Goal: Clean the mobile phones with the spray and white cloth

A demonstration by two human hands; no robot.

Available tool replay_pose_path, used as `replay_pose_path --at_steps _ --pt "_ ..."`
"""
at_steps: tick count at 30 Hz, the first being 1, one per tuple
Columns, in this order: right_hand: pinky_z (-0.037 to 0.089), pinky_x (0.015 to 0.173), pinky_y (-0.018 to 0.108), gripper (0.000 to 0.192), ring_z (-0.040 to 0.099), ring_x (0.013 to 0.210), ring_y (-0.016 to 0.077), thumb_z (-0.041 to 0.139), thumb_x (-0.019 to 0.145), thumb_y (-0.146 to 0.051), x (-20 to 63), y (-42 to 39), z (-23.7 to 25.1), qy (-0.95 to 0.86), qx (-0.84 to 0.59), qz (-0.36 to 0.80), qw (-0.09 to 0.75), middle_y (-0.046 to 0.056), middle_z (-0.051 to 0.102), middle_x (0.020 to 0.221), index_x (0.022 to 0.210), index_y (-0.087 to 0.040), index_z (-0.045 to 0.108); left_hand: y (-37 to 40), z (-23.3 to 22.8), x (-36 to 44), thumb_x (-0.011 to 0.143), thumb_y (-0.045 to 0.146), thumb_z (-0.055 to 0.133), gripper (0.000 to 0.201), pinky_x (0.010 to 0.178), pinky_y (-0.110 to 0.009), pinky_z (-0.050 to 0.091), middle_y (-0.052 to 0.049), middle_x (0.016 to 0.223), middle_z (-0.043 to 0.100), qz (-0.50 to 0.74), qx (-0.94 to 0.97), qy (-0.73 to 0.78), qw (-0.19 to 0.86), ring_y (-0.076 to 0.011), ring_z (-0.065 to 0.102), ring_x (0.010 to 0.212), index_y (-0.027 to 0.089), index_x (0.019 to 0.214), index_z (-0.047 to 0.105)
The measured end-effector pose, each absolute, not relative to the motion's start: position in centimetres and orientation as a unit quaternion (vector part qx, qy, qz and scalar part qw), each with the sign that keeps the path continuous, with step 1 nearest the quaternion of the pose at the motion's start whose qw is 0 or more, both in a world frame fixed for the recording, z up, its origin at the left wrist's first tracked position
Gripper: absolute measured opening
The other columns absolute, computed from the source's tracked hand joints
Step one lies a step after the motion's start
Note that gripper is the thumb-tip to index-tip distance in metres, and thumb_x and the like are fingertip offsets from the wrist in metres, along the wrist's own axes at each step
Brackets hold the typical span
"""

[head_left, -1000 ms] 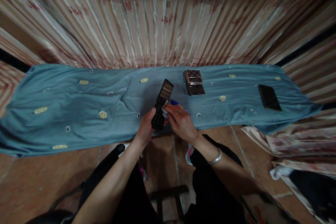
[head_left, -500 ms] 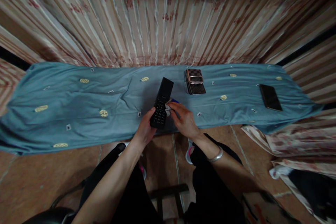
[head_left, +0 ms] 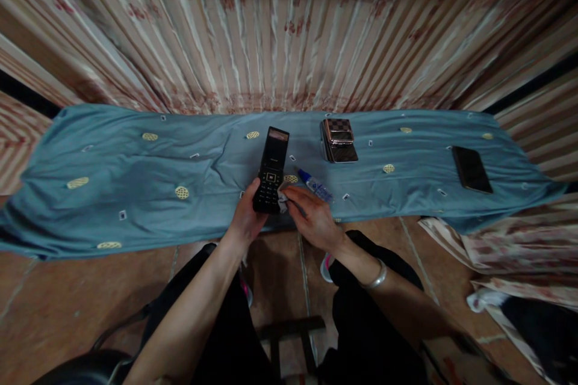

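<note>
An unfolded black flip phone (head_left: 270, 183) is gripped at its lower left side by my left hand (head_left: 247, 215), its keypad and screen facing up. My right hand (head_left: 311, 215) pinches a small crumpled greyish-white cloth or tissue (head_left: 282, 197) against the lower right edge of the keypad. Just beyond my right hand lies a small clear bottle with a blue cap (head_left: 316, 185), partly covered by the fingers.
A blue patterned cloth (head_left: 217, 192) covers the long surface. On it, a checkered wallet-like item (head_left: 338, 132) rests on a dark flat one, and a dark smartphone (head_left: 472, 169) lies far right. Pleated curtains (head_left: 266, 36) hang behind.
The cloth in my right hand has moved down along the keypad's right edge. The phone has turned slightly more upright in view, and more of the bottle shows.
</note>
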State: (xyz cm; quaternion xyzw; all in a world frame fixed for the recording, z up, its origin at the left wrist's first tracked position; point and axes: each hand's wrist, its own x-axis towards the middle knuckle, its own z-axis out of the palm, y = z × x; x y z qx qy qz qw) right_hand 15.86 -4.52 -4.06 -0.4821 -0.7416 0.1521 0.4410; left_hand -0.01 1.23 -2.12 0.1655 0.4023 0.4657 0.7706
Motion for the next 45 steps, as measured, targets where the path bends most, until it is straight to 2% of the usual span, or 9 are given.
replay_pose_path --at_steps 2,5,8,14,25,29,33,39,45 --pt "0.06 0.108 0.039 0.035 0.072 0.122 0.0217 0.049 0.105 -0.015 15.6 -4.8 -4.0 -0.755 -0.47 0.146 0.434 0.011 0.076 0.126 0.135 -0.02 0.068 1.4 -2.1 -0.2 0.094 0.033 0.064 0.022 0.092 -0.035 0.059 -0.008 0.089 0.079 0.461 0.167 0.399 0.775 -0.025 0.075 0.101 0.014 0.098 0.074" --pt "0.062 0.105 0.038 0.034 0.073 0.117 0.0218 0.05 0.106 -0.016 15.2 -5.2 -3.9 -0.773 -0.458 0.126 0.421 0.012 0.076 0.125 0.134 -0.019 0.068 1.5 -1.5 -0.2 0.101 0.032 0.053 0.031 0.095 -0.036 0.059 -0.011 0.091 0.08 0.457 0.142 0.406 0.778 -0.0268 0.076 0.106 0.011 0.1 0.075" --pt "0.063 0.103 0.039 0.032 0.072 0.114 0.0225 0.049 0.106 -0.018 14.9 -5.3 -3.7 -0.794 -0.452 0.086 0.398 0.012 0.076 0.122 0.131 -0.018 0.07 1.5 -0.6 0.0 0.107 0.03 0.04 0.043 0.093 -0.033 0.059 -0.014 0.09 0.08 0.456 0.129 0.417 0.776 -0.0238 0.077 0.102 0.008 0.099 0.076" --pt "0.062 0.103 0.041 0.033 0.07 0.112 0.0247 0.047 0.105 -0.014 14.5 -5.3 -3.2 -0.824 -0.436 -0.002 0.361 0.014 0.074 0.123 0.128 -0.014 0.071 1.2 -0.1 0.6 0.11 0.04 0.033 0.055 0.079 -0.03 0.062 -0.013 0.087 0.08 0.441 0.127 0.434 0.776 -0.0234 0.079 0.097 0.009 0.1 0.077" --pt "0.059 0.109 0.042 0.035 0.068 0.113 0.0244 0.045 0.106 -0.012 13.5 -5.1 -2.6 -0.835 -0.437 0.008 0.335 0.016 0.074 0.126 0.131 -0.011 0.07 0.5 -0.5 1.3 0.109 0.048 0.033 0.058 0.067 -0.027 0.06 -0.01 0.077 0.077 0.421 0.143 0.45 0.775 -0.0212 0.077 0.082 0.013 0.099 0.078" --pt "0.06 0.108 0.041 0.035 0.068 0.113 0.0241 0.045 0.107 -0.014 13.5 -5.0 -3.0 -0.828 -0.442 0.004 0.344 0.015 0.073 0.126 0.131 -0.012 0.07 0.6 -0.9 1.4 0.104 0.056 0.046 0.053 0.065 -0.027 0.058 -0.008 0.076 0.076 0.434 0.163 0.452 0.762 -0.0219 0.077 0.082 0.015 0.09 0.076" --pt "0.059 0.111 0.045 0.039 0.066 0.119 0.0255 0.046 0.105 -0.014 13.9 -4.6 -3.7 -0.825 -0.448 0.03 0.344 0.016 0.072 0.131 0.138 -0.014 0.067 0.6 -1.2 1.7 0.105 0.051 0.046 0.049 0.071 -0.028 0.059 -0.008 0.078 0.076 0.45 0.146 0.451 0.757 -0.0214 0.077 0.088 0.016 0.087 0.075" --pt "0.059 0.108 0.046 0.041 0.068 0.117 0.0255 0.041 0.105 -0.011 15.0 -2.9 -3.8 -0.793 -0.495 0.008 0.355 0.016 0.073 0.13 0.136 -0.015 0.069 -0.1 -1.8 2.2 0.1 0.055 0.058 0.046 0.098 -0.035 0.057 -0.01 0.101 0.08 0.471 0.169 0.394 0.771 -0.0259 0.072 0.115 0.013 0.101 0.078" --pt "0.056 0.11 0.045 0.042 0.065 0.12 0.0261 0.042 0.104 -0.01 14.8 -3.2 -3.5 -0.799 -0.483 -0.008 0.358 0.018 0.07 0.134 0.139 -0.013 0.066 -0.3 -2.2 2.0 0.096 0.066 0.058 0.056 0.103 -0.038 0.055 -0.01 0.105 0.08 0.456 0.19 0.386 0.779 -0.0291 0.07 0.121 0.015 0.109 0.079"
